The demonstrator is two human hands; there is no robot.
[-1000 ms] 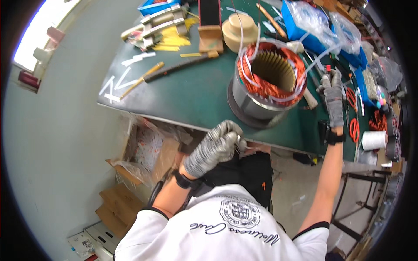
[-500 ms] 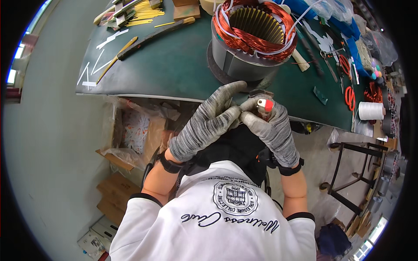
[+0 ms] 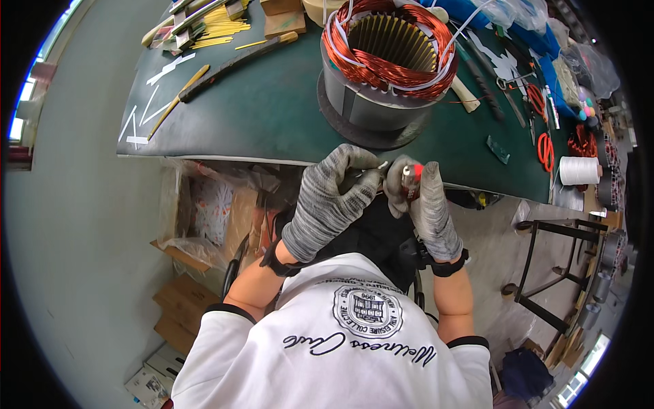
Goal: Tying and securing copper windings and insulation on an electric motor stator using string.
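My left hand [image 3: 335, 199], in a grey knitted glove, is closed in front of the bench edge. Between its thumb and fingers is a small thin pale piece [image 3: 383, 165], too small to name. Just beside it, my gloved right hand [image 3: 429, 211] wraps round a small red-and-white object [image 3: 411, 178] whose kind I cannot make out. The right thumb points up along it. Beyond both hands stands a grey motor stator [image 3: 375, 109], with red-brown copper windings [image 3: 340, 58] and white sleeves round its top.
On the green bench [image 3: 259, 129] lie a brush [image 3: 225, 71], white strips and yellow sticks at the left. To the right are a mallet [image 3: 466, 95], orange-handled scissors [image 3: 546, 151] and a white thread spool [image 3: 580, 171]. Below stand an open carton [image 3: 238, 215] and a black metal frame [image 3: 531, 262].
My hands have drawn slightly apart and down from the stator. The right thumb has lifted upright, and the red-and-white object has tilted. A pale tip now shows at my left fingers.
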